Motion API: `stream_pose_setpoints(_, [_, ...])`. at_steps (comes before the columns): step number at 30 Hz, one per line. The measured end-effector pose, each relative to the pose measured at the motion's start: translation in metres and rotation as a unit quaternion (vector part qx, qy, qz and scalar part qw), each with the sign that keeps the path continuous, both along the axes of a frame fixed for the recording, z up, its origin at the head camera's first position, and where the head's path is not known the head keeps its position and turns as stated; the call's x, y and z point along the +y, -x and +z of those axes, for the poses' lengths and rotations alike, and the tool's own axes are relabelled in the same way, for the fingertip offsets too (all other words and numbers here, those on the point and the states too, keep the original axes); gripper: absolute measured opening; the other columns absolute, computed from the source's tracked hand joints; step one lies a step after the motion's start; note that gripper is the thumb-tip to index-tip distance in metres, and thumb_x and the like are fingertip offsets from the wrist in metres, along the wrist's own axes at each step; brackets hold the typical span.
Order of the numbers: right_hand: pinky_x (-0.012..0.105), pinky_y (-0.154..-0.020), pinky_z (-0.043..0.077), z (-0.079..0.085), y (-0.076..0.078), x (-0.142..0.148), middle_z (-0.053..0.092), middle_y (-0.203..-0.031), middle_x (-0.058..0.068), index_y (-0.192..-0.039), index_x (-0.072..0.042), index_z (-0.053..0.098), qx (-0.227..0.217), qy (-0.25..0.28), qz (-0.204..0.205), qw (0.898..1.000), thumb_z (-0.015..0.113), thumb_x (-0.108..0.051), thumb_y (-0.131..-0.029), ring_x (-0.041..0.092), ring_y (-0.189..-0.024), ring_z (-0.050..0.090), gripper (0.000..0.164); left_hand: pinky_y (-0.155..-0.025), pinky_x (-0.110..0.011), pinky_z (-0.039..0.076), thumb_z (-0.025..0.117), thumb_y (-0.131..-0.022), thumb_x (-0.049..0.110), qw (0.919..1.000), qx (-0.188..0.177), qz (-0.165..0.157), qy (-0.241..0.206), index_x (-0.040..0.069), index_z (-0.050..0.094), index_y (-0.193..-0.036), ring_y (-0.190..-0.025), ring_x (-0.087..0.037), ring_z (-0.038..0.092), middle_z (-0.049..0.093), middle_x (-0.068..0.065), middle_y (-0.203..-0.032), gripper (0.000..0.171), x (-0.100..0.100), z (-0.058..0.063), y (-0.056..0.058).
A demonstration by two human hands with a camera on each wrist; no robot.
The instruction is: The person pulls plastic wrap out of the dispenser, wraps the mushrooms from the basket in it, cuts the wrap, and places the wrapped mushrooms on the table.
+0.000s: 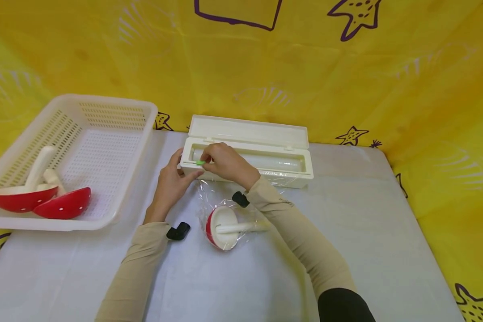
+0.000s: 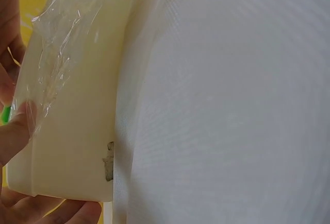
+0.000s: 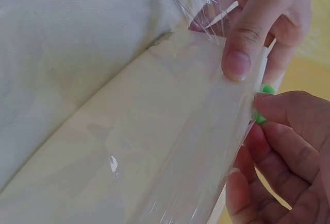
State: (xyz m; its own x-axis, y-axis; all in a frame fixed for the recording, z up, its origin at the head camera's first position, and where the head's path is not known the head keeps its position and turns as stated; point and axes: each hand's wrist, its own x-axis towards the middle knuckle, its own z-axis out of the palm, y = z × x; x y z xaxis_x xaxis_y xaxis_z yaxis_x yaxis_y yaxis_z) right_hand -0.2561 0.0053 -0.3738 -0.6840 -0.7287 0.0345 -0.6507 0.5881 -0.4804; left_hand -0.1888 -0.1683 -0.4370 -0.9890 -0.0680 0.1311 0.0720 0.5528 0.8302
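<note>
A cream cling film dispenser box (image 1: 247, 172) lies lengthwise with its lid (image 1: 247, 129) tipped back and a roll of film inside. My left hand (image 1: 171, 185) grips its left end; in the left wrist view the thumb presses the front and the fingers curl round the end. My right hand (image 1: 229, 163) pinches the small green slide cutter (image 3: 262, 112) at the left end of the front edge. Clear film (image 2: 67, 44) hangs down the box front. In front of it, a red ladle (image 1: 211, 228) with a white inside and handle lies under crumpled film.
A white plastic basket (image 1: 134, 165) stands at the left, holding two red, white-dotted ladles (image 1: 66, 205). Yellow patterned cloth (image 1: 241, 67) hangs right behind the box. The table (image 1: 366, 214) has a pale cover.
</note>
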Motion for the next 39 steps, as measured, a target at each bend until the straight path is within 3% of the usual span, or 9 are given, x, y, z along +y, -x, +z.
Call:
stream_pose_setpoints(4, [0.027,-0.087,0.053,0.0,0.0,0.0,0.074,-0.103,0.009,-0.105,-0.001,0.074,0.0,-0.002,0.001,1.0,0.065,-0.01,-0.093,0.019,-0.096,0.068,0.018,-0.078,-0.033,0.053,0.079,-0.086,0.024,1.0,0.001,0.003,0.0,0.009,0.035,-0.151,-0.104,-0.034,0.069,0.059,-0.02,-0.135,0.08,-0.001,0.0,0.0])
stream_pose_setpoints(11, [0.027,-0.085,0.053,0.0,0.0,0.003,0.074,-0.101,0.009,-0.105,-0.001,0.074,-0.003,-0.001,-0.008,1.0,0.065,-0.01,-0.093,0.019,-0.094,0.067,0.017,-0.076,-0.02,0.05,0.079,-0.085,0.024,1.0,0.003,-0.004,-0.006,0.008,0.036,-0.15,-0.104,-0.032,0.067,0.058,-0.018,-0.139,0.08,0.001,-0.001,0.001])
stream_pose_setpoints(18, [0.028,-0.087,0.053,-0.001,-0.001,0.001,0.074,-0.103,0.009,-0.109,-0.002,0.074,0.004,0.003,-0.001,1.0,0.066,-0.011,-0.094,0.019,-0.096,0.067,0.019,-0.085,-0.044,0.054,0.078,-0.087,0.024,0.9999,-0.013,-0.006,-0.008,0.008,0.033,-0.152,-0.106,-0.036,0.067,0.056,-0.02,-0.14,0.08,-0.002,0.001,0.002])
stream_pose_setpoints(28, [0.029,-0.09,0.051,0.001,0.003,-0.015,0.075,-0.104,0.006,-0.11,-0.005,0.075,0.005,0.0,0.015,1.0,0.067,-0.018,-0.095,0.018,-0.099,0.067,0.021,-0.09,-0.043,0.052,0.079,-0.086,0.018,0.9981,-0.038,-0.035,-0.033,0.011,0.028,-0.154,-0.11,-0.039,0.065,0.05,-0.018,-0.146,0.085,-0.004,0.002,0.001])
stream_pose_setpoints(33, [0.026,-0.086,0.05,0.003,0.007,-0.02,0.076,-0.103,0.004,-0.108,-0.007,0.076,-0.005,0.002,0.023,1.0,0.067,-0.017,-0.095,0.016,-0.095,0.066,0.019,-0.098,-0.049,0.049,0.077,-0.087,0.03,0.9956,-0.066,-0.055,-0.037,0.018,0.023,-0.156,-0.118,-0.04,0.06,0.049,-0.017,-0.147,0.088,-0.007,0.005,0.002])
stream_pose_setpoints(39, [0.022,-0.077,0.047,0.007,0.009,-0.022,0.076,-0.098,0.004,-0.105,-0.006,0.077,-0.025,0.006,0.031,0.999,0.067,-0.013,-0.094,0.013,-0.084,0.061,0.016,-0.09,-0.045,0.052,0.066,-0.094,0.04,0.9956,-0.07,-0.056,-0.028,0.02,0.024,-0.156,-0.115,-0.039,0.062,0.051,-0.018,-0.143,0.077,-0.007,0.007,0.001])
